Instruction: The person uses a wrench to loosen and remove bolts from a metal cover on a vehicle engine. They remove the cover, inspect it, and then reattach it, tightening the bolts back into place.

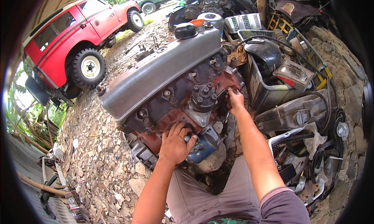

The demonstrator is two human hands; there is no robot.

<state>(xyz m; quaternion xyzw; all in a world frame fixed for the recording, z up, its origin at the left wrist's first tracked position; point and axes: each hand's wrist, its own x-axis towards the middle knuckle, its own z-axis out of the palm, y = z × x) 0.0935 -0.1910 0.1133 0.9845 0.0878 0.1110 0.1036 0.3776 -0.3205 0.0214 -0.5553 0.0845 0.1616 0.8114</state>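
Note:
An engine [177, 97] with a long grey valve cover [163, 70] and a reddish-brown block lies before me on stony ground. My left hand [176, 143] rests against the block's lower side, fingers spread, with the thumb beside a dark rounded part. Just below it is a blue housing [202, 149]. My right hand [235, 100] is closed at the block's right end, gripping a slim metal tool [228, 114] whose kind is unclear; the fingers cover most of it. Between the hands, a black distributor cap [203, 97] stands out from the block.
A plastic crate [269, 90] holding a black helmet-like shell [264, 56] stands at the right. Nearer are a dirty metal pan [296, 112], a white tray of parts [271, 146] and coiled black cable [339, 120]. A red off-road vehicle [95, 23] is parked far left.

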